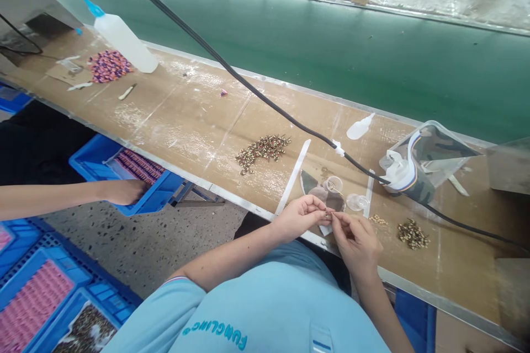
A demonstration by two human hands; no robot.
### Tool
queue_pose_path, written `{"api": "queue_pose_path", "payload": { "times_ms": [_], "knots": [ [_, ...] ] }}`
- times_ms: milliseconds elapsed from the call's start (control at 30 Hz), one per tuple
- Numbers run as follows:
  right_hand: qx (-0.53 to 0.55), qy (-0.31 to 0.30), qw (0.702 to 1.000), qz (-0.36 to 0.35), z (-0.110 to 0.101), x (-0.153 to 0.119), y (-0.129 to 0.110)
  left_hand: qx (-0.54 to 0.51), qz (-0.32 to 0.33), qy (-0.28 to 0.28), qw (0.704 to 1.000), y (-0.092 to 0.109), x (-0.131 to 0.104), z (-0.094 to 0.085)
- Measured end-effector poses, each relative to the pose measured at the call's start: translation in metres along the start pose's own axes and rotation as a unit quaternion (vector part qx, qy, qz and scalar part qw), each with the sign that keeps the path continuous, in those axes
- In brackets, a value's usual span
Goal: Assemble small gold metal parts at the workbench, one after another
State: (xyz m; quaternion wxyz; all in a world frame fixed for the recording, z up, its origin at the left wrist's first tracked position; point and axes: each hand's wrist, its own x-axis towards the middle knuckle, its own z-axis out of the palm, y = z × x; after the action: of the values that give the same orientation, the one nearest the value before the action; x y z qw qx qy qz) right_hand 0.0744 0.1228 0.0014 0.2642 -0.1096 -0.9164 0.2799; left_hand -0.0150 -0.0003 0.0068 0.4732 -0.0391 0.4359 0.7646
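My left hand (298,217) and my right hand (358,238) meet over the table's near edge, fingertips pinched together. Between them is a tiny dark piece, too small to name and mostly covered by the fingers. Just beyond lies a grey-brown cloth (311,185), on which a small round clear cup (333,184) rests. A clear lid-like dish (356,202) is beside it. To the right of my right hand are a few small tan pieces (378,220) and a pile of dark-and-gold pieces (413,234). A larger pile of similar pieces (265,150) lies to the left.
A black cable (248,87) crosses above the table. A white squeeze bottle (126,44), a pink-and-purple pile (108,65), a small white bottle (360,127) and a clear bin (443,149) stand around. Another person's hand (126,192) reaches into a blue crate (168,193) at left.
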Motion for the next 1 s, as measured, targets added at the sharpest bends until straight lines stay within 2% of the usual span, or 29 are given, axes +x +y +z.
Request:
{"api": "queue_pose_path", "payload": {
  "times_ms": [300,600,1000],
  "knots": [
    [-0.037,-0.004,0.998,-0.047,-0.002,-0.002,0.004,0.016,0.007,0.007,1.000,-0.002,0.000,0.001],
    [0.071,-0.041,0.996,0.040,-0.009,0.004,0.007,0.013,-0.004,-0.019,1.000,0.002,0.000,-0.002],
    [0.076,-0.061,0.995,-0.034,-0.016,0.011,0.000,0.033,-0.046,-0.050,0.997,0.008,-0.002,-0.007]
  ]
}}
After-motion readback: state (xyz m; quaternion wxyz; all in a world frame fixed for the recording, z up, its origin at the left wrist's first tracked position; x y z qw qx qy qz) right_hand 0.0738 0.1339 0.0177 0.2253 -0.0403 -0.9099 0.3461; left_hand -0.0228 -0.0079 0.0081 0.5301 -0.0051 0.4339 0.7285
